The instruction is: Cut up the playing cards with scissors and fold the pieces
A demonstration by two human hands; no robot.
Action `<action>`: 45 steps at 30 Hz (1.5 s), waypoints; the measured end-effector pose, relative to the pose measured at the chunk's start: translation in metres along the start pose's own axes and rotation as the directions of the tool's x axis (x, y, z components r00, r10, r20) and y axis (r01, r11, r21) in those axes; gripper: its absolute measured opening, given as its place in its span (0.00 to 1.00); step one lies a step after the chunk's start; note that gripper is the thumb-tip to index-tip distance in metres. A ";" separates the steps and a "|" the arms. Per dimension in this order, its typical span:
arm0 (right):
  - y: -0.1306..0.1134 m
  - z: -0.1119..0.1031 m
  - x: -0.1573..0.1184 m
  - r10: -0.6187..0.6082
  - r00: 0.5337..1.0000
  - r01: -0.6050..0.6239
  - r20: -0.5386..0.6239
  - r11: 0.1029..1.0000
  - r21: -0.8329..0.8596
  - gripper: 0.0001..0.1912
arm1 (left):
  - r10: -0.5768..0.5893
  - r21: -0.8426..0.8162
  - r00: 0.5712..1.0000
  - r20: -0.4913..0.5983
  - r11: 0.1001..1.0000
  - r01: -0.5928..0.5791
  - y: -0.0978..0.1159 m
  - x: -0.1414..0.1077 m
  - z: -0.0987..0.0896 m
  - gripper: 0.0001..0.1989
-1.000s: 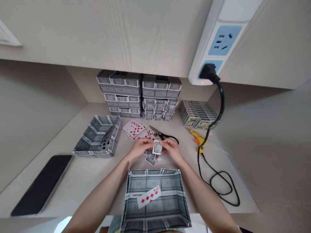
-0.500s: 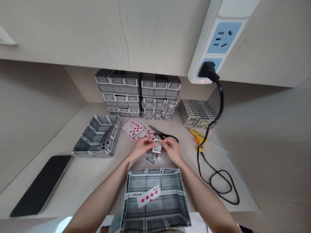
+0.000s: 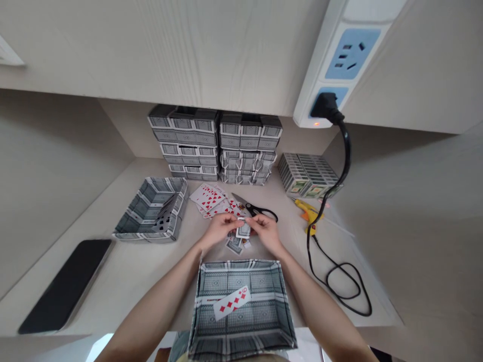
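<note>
Partly hidden small card pinched between left hand and right hand, face unseen, red 6 card in tray.

A pale wood-grain desk is being seen from above, set into an alcove and enclosed by matching pale panels: a left side wall, a right side wall and a back panel in shadow. The alcove is being overhung by a wide shelf or cabinet front in the same finish. A white power strip with blue sockets is being carried on that overhang at the right. The whole space is being lit evenly by soft, bright light.
</note>
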State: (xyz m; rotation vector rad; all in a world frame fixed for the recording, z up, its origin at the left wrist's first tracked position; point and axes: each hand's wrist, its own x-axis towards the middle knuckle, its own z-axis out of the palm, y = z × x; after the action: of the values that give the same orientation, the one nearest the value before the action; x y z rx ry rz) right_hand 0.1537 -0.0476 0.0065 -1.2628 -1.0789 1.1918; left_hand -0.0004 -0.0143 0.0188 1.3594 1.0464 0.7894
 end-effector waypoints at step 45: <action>0.000 -0.002 0.002 -0.069 0.978 0.099 0.198 0.985 -0.145 0.20 | 0.016 -0.110 1.000 -0.016 0.994 -0.017 -0.004 -0.001 0.002 0.16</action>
State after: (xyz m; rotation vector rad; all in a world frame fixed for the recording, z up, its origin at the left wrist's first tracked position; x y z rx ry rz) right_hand 0.1560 -0.0460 0.0063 -1.2235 -1.3756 1.2027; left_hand 0.0011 -0.0164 0.0146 1.2713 0.9900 0.8585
